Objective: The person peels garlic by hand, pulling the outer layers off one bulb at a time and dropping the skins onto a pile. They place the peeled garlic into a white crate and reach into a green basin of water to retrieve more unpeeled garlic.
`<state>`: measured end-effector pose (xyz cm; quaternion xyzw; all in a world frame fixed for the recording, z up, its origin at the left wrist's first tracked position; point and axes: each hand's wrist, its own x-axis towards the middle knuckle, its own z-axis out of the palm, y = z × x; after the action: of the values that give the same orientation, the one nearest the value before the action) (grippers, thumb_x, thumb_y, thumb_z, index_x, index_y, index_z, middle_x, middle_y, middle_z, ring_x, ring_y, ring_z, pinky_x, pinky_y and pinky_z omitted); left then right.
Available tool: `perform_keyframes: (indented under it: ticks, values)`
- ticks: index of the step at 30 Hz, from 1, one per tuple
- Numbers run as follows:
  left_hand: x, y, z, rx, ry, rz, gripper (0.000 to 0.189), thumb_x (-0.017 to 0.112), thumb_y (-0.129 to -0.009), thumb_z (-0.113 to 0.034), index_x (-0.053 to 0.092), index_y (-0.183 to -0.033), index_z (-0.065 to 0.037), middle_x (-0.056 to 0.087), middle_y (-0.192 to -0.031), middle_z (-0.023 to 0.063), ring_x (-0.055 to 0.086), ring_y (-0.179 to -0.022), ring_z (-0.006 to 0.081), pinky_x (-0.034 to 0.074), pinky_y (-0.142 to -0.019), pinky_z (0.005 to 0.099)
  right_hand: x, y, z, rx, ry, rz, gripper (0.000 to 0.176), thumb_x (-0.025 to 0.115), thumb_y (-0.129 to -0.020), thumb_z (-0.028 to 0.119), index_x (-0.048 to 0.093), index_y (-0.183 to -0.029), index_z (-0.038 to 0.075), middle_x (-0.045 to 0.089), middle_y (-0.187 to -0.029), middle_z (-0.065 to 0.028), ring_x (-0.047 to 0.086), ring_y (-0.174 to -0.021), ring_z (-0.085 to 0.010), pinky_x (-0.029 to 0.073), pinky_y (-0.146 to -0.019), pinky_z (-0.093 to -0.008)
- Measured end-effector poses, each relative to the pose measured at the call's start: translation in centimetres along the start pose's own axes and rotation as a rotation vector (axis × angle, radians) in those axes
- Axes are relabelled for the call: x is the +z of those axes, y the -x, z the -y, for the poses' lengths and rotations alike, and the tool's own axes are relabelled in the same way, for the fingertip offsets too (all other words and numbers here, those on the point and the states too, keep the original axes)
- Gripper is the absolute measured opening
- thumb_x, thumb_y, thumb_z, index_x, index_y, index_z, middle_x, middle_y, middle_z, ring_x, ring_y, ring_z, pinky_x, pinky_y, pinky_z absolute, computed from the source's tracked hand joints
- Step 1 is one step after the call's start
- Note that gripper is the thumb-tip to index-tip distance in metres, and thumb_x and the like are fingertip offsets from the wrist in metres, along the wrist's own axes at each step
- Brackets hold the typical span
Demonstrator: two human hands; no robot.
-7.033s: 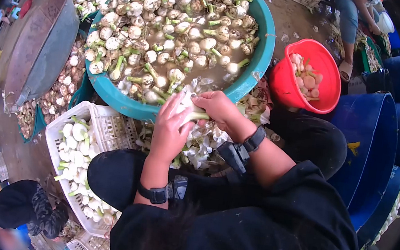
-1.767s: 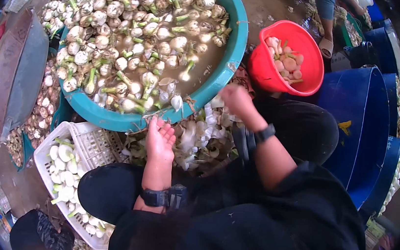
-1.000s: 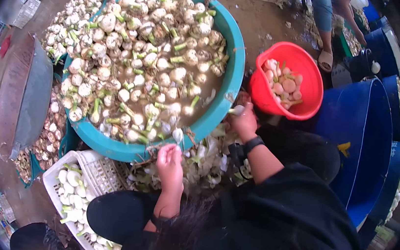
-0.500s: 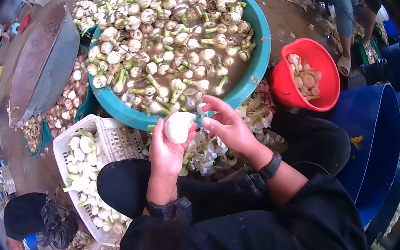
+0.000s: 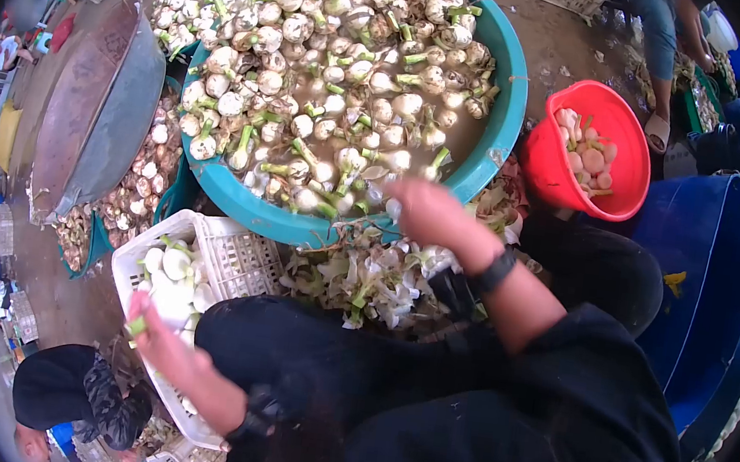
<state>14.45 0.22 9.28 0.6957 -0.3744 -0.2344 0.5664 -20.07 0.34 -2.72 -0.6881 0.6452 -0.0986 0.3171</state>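
One by one, add gently to the peeled garlic bulbs (image 5: 173, 265) in the lower-left white crate (image 5: 239, 257), left hand (image 5: 170, 345) over it, right hand (image 5: 431, 212) by the central teal tub (image 5: 249, 211), fingers too blurred to tell grasping from released.

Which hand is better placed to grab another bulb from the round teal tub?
Probably the right hand: it is at the near rim of the tub, close to the bulbs. The left hand is farther off, at the white crate.
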Motion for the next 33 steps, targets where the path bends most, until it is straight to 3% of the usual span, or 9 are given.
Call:
perform_keyframes:
  ticks: [4, 9, 11, 16, 19, 24, 29, 31, 33]
  values:
    - [-1.6, 0.2, -1.9, 0.247, -0.265, -0.323, 0.044, 0.055, -0.084, -0.021, 0.043, -0.119, 0.002, 0.047, -0.116, 0.0156, 0.046, -0.107, 0.0225, 0.036, -0.092, 0.0336, -0.9, -6.7, -6.3, 0.224, 0.61, 0.12, 0.03, 0.052, -0.076, 0.026, 0.064, -0.099, 0.012, 0.061, -0.099, -0.0076, 0.05, -0.104, -0.0238, 0.036, -0.084, -0.033]
    - [8.5, 5.8, -0.6, 0.284, -0.333, 0.404, 0.039, 0.053, -0.085, -0.017, 0.044, -0.118, 0.002, 0.052, -0.107, 0.0129, 0.052, -0.093, 0.022, 0.042, -0.081, 0.0319, 2.1, -6.9, -8.5, 0.245, 0.41, 0.315, 0.031, 0.045, -0.084, 0.029, 0.064, -0.096, 0.009, 0.063, -0.097, -0.0093, 0.059, -0.09, -0.0275, 0.045, -0.074, -0.0418]
    - [12.6, 7.9, 1.3, -0.087, -0.41, 0.799, 0.055, 0.05, -0.086, -0.042, 0.038, -0.122, -0.001, 0.059, -0.086, 0.0104, 0.057, -0.075, 0.0203, 0.046, -0.071, 0.0308, 0.8, -4.2, -5.3, 0.202, 0.146, 0.122, 0.038, 0.039, -0.088, 0.035, 0.063, -0.088, 0.006, 0.063, -0.085, -0.0145, 0.06, -0.08, -0.0338, 0.047, -0.07, -0.0419]
    - [17.2, 10.8, 3.5, -0.625, -0.303, 1.132, 0.053, 0.043, -0.087, -0.049, 0.054, -0.091, 0.003, 0.056, -0.07, 0.009, 0.056, -0.07, 0.0163, 0.046, -0.067, 0.0308, 0.2, 2.6, 2.2, -0.146, -0.382, -0.102, 0.024, 0.048, -0.084, 0.023, 0.058, -0.077, 0.003, 0.058, -0.074, -0.0192, 0.057, -0.07, -0.0354, 0.045, -0.062, -0.0421]
    - [16.9, 11.3, 5.5, -0.233, -0.094, 1.019, 0.042, 0.045, -0.089, -0.038, 0.055, -0.08, 0.002, 0.054, -0.067, 0.0056, 0.051, -0.066, 0.0098, 0.042, -0.063, 0.0253, -0.6, 3.6, 4.2, -0.18, -0.241, -0.098, 0.019, 0.051, -0.08, 0.018, 0.058, -0.072, 0.002, 0.056, -0.067, -0.0178, 0.054, -0.063, -0.0365, 0.044, -0.057, -0.0408]
    - [15.5, 11.1, 4.6, -0.485, 0.093, 1.085, 0.028, 0.04, -0.088, -0.025, 0.057, -0.093, -0.004, 0.051, -0.071, -0.0001, 0.037, -0.052, 0.0022, 0.025, -0.042, 0.0161, -0.1, 3.0, 4.2, 0.041, -0.532, 0.031, 0.021, 0.051, -0.079, 0.019, 0.062, -0.073, 0.003, 0.056, -0.055, -0.0102, 0.054, -0.046, -0.0227, 0.046, -0.049, -0.036]
    - [15.1, 10.6, 4.3, -0.453, 0.2, 1.248, 0.036, 0.035, -0.09, -0.027, 0.053, -0.113, -0.005, 0.051, -0.073, -0.0008, 0.04, -0.056, 0.0034, 0.029, -0.045, 0.0157, 1.5, 3.5, 3.2, 0.485, -1.348, 0.179, 0.028, 0.047, -0.088, 0.021, 0.061, -0.078, -0.001, 0.054, -0.062, -0.0016, 0.049, -0.048, -0.0117, 0.043, -0.047, -0.0297]
    - [15.0, 10.6, 3.6, -0.099, 0.045, 1.198, 0.039, 0.046, -0.089, -0.023, 0.047, -0.121, -0.001, 0.057, -0.09, 0.0038, 0.051, -0.069, 0.0084, 0.042, -0.064, 0.021, 2.1, 3.7, 3.1, 0.239, -1.122, -0.068, 0.025, 0.052, -0.087, 0.021, 0.062, -0.082, -0.001, 0.056, -0.063, -0.0027, 0.048, -0.051, -0.0101, 0.042, -0.05, -0.0269]
    - [14.5, 10.7, 3.2, -0.248, -0.074, 1.312, 0.044, 0.053, -0.085, -0.012, 0.042, -0.125, 0.0, 0.057, -0.106, 0.0089, 0.053, -0.086, 0.0109, 0.043, -0.076, 0.0235, 2.3, 3.9, 2.9, 0.037, -0.891, -0.189, 0.023, 0.055, -0.086, 0.021, 0.063, -0.084, 0.0, 0.059, -0.066, -0.0034, 0.046, -0.054, -0.0084, 0.04, -0.052, -0.0251]
